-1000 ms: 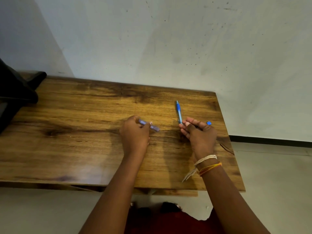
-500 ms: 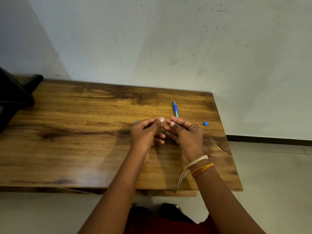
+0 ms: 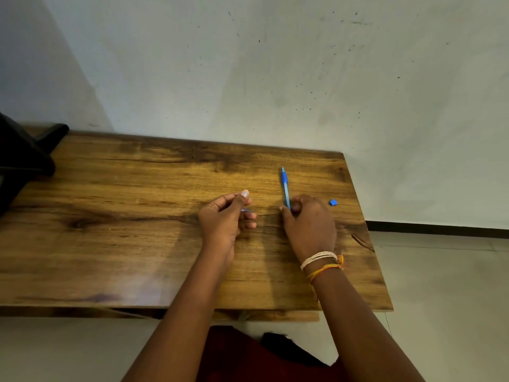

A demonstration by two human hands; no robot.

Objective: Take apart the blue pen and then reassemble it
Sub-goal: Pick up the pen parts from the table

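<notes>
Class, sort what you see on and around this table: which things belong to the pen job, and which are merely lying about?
Belong to the job:
blue pen part, right hand touching it
small blue piece on the table
left hand, its grip closed on a small pale part, mostly hidden

Lying about:
black object at the table's left edge

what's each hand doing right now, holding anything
Left hand: fingers curled shut on a small pale pen part, mostly hidden.
Right hand: fingers closed on the near end of the blue pen piece lying on the table.
</notes>
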